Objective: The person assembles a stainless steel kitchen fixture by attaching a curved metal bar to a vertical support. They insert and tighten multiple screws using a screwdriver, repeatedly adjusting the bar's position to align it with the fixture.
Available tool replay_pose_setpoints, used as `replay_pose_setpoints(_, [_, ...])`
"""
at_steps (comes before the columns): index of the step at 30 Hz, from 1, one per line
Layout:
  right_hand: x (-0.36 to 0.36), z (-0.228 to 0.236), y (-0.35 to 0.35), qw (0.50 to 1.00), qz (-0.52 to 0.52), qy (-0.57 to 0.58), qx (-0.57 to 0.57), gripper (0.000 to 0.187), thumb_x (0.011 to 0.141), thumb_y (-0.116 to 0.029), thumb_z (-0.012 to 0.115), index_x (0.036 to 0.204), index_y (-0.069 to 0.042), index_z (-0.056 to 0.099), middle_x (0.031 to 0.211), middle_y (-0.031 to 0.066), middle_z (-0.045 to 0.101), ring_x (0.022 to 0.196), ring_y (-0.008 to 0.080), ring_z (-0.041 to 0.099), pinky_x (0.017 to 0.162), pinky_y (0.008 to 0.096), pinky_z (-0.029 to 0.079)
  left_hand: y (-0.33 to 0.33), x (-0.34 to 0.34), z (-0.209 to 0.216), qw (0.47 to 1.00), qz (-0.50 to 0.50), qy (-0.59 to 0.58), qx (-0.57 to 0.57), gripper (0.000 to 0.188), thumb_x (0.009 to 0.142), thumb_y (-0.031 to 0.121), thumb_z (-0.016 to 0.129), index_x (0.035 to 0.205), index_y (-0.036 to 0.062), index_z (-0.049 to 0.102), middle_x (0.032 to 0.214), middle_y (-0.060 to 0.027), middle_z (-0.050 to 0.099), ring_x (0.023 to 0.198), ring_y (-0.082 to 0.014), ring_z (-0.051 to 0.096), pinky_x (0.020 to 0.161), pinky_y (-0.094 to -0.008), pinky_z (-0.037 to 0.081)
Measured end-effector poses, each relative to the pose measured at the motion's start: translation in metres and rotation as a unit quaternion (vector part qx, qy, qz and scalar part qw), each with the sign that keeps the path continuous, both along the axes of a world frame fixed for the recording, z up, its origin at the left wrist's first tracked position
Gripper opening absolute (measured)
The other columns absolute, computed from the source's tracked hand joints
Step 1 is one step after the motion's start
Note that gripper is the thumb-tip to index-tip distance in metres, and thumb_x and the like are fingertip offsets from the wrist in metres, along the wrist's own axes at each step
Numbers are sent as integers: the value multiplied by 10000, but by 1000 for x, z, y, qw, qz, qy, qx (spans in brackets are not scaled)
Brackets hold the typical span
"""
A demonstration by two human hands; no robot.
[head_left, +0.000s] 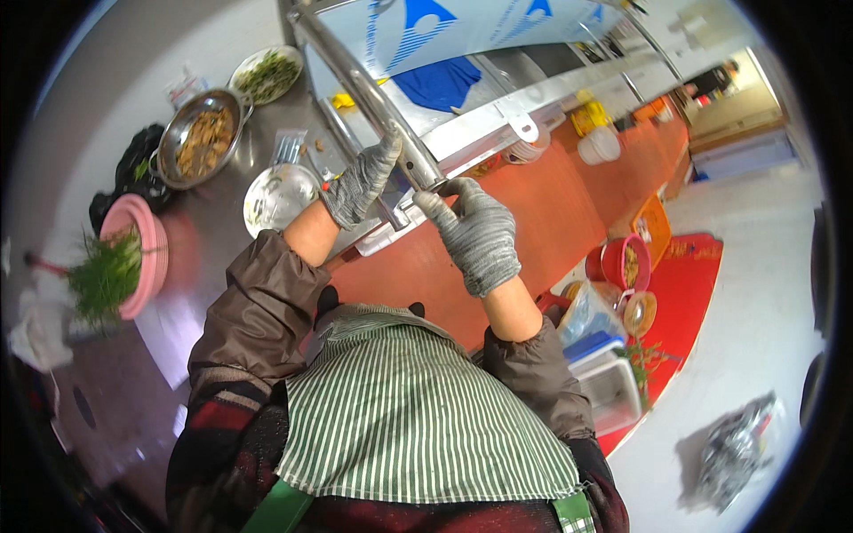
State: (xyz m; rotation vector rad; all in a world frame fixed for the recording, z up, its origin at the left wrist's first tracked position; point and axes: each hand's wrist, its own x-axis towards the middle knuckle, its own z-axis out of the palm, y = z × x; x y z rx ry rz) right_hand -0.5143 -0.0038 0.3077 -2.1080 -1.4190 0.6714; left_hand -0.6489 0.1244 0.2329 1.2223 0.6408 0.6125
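Observation:
A shiny steel tube (360,89) slants down from the top of the view, part of a steel frame whose panel (462,31) carries blue-and-white film. My left hand (362,182), in a grey knit glove, is closed against the tube's left side near its lower end. Gloved in the same grey, my right hand (478,235) pinches around the end of the tube with thumb and fingers. Exactly what lies between those fingertips is hard to see. A blue cloth (437,84) lies on the frame's shelf beyond.
On the steel counter at left stand a metal pan (167,162) of brown food, a plate of greens (267,78), a metal bowl (281,200) and a pink basin (158,258) with green stalks. Tubs, containers (613,391) and an orange crate (653,228) sit on the right.

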Motion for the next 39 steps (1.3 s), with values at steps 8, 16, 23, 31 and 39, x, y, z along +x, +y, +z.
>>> replay_pose_setpoints(8, [-46,-21,-4,969,-218,98,62,560,881,-532,511,948,12,627,726,155,649,698,260,644,679,372,494,17,-11,1,987,-156,22,35,671,911,644,326,1112,51,567,1023,-29,571,958,-116,498,868,-261,411])
replay_pose_setpoints(16, [-79,-19,6,884,-370,238,158,448,908,-418,544,946,22,618,620,9,525,503,78,405,461,238,351,29,-8,-1,975,-219,33,23,753,821,736,392,1041,33,552,861,-45,551,791,-116,555,610,-248,466])
replay_pose_setpoints(23, [-85,-16,11,878,-402,223,136,445,915,-418,513,881,13,617,636,44,558,536,114,460,525,274,388,38,8,-49,957,-245,43,148,459,1009,326,304,1321,-3,375,1176,-217,509,1050,-333,512,927,-397,403])
replay_pose_setpoints(31, [-84,-17,9,891,-386,198,130,499,918,-449,486,936,32,620,671,76,612,632,147,556,665,319,469,34,10,-45,976,-218,24,20,573,974,453,372,1328,3,395,1149,-192,529,1005,-296,525,880,-380,435])
replay_pose_setpoints(39, [-88,-17,32,864,-488,86,87,584,929,-539,374,891,-12,622,732,116,645,730,245,617,724,383,473,37,8,-34,970,-242,-4,-10,775,894,663,354,1266,-4,483,1174,-123,532,1023,-210,471,904,-319,405])
